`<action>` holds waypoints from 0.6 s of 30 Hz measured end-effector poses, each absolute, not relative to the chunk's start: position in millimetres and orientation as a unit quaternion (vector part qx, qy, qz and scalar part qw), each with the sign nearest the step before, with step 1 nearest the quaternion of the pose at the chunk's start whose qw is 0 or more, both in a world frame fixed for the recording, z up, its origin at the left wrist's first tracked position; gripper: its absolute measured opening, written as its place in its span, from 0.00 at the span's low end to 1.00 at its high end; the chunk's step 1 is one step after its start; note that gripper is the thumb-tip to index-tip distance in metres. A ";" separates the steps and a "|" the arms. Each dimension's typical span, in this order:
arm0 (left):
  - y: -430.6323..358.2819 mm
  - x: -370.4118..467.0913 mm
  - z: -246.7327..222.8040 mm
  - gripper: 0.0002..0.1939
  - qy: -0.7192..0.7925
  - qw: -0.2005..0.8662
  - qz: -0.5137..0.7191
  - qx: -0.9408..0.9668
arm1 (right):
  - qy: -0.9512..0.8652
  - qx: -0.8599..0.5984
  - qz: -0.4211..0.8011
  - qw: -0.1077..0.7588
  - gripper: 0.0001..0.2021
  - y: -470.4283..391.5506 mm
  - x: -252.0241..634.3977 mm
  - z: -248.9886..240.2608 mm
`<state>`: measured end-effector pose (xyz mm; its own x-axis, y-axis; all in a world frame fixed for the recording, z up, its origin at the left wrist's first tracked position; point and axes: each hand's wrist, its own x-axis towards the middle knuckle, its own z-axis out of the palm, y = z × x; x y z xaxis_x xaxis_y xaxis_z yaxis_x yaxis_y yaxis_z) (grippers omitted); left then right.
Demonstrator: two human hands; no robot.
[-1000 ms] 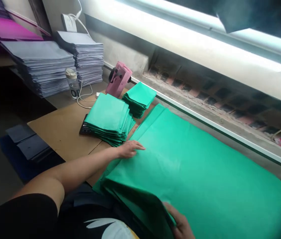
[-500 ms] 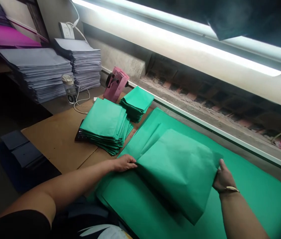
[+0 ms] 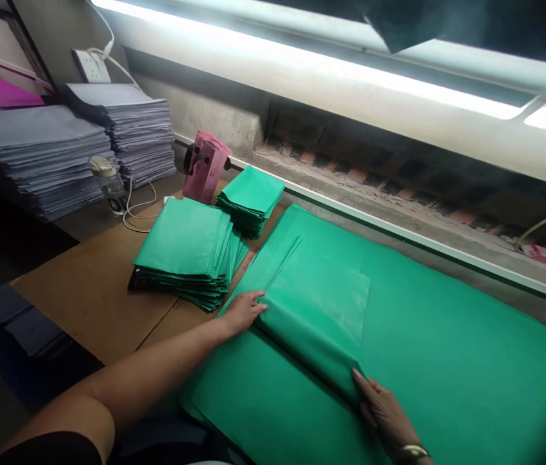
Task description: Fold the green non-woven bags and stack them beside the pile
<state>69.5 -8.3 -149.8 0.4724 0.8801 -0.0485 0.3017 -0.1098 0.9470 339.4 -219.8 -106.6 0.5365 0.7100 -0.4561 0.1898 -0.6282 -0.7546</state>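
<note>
A green sheet (image 3: 319, 303) lies partly folded on a broad pile of larger green sheets (image 3: 452, 329), its near edge bent into a rounded roll. My left hand (image 3: 244, 311) pinches the left end of that edge between thumb and fingers. At the right end, my right hand (image 3: 380, 403) grips the same edge, thumb on top and fingers tucked partly out of sight beneath. Left of the sheet, a stack of folded green pieces (image 3: 183, 239) rests over a dark flat object. Behind it sits a smaller green stack (image 3: 252, 194).
Brown cardboard (image 3: 84, 284) covers the table's left part. A pink box (image 3: 205, 168) stands by the wall ledge. A clear bottle (image 3: 108, 185), a white cable (image 3: 132, 216) and tall stacks of grey sheets (image 3: 142, 132) are further left. A bright tube light (image 3: 302, 61) runs above.
The green sheet, raised and billowing before, now lies lower with its near edge curled over. My right hand has come down and nearer to me, while my left hand keeps its hold. The view shifted slightly.
</note>
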 end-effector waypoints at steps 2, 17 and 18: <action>-4.3 72.0 -148.6 0.28 0.441 0.489 0.276 0.700 | -0.259 -0.807 0.411 0.336 0.25 -209.1 344.4 -102.2; 10.5 82.3 -112.7 0.37 0.193 0.239 -0.014 0.952 | -0.313 -0.889 0.290 0.167 0.21 -184.7 365.5 -92.3; 10.9 82.2 -115.9 0.40 0.193 0.237 -0.033 0.952 | -0.313 -0.903 0.251 0.156 0.21 -186.0 364.9 -88.7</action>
